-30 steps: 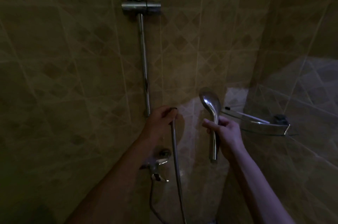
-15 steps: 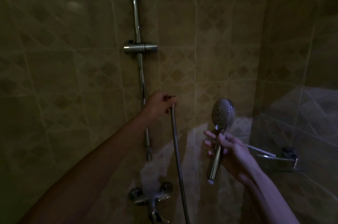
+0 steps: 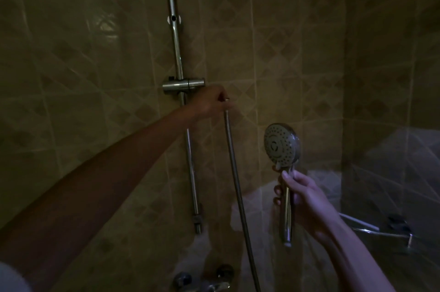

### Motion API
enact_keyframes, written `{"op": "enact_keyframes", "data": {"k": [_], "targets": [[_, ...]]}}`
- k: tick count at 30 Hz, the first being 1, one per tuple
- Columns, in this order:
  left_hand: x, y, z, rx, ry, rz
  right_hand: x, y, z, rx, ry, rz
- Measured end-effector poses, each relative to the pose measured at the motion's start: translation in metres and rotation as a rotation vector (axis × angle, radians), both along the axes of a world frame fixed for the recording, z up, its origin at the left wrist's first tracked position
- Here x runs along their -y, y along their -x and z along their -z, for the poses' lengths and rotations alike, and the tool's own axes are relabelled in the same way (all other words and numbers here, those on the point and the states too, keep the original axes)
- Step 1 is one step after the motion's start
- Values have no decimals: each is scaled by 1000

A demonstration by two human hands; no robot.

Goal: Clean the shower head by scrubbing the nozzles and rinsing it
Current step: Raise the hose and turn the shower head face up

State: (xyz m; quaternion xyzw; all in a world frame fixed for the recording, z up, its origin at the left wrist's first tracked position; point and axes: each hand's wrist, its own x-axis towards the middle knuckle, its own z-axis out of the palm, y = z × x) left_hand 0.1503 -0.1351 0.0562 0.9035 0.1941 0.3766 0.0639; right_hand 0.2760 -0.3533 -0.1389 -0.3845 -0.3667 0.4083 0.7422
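Two hands up, one on the shower head (image 3: 282,146) and one on the hose (image 3: 234,172).

My right hand (image 3: 302,198) is wrapped around the shiny handle of the shower head and holds it upright, off its holder (image 3: 183,85) on the rail (image 3: 184,110), with the round face full of little holes turned toward me. My left hand (image 3: 210,102) is lifted near the holder and pinches the top end of the metal hose, which hangs straight down past the tap (image 3: 204,282). The hose is not joined to the handle, so I think I am in the getting-ready step, with scrubbing not started. I see no brush or cloth and no water running. Next I need something to rub the little holes with, and I must keep that face toward me. The room is dark, so I cannot tell how dirty the holes are.
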Motion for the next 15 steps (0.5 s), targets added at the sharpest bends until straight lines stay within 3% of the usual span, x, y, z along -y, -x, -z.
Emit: {"op": "enact_keyframes", "data": {"k": [7, 15], "targets": [[-15, 11, -75, -89, -317, -92, -12, -14, -3, 62, -9, 26], [-31, 26, -109, -205, -378, -316, -31, -14, -15, 2, -75, 30]]}}
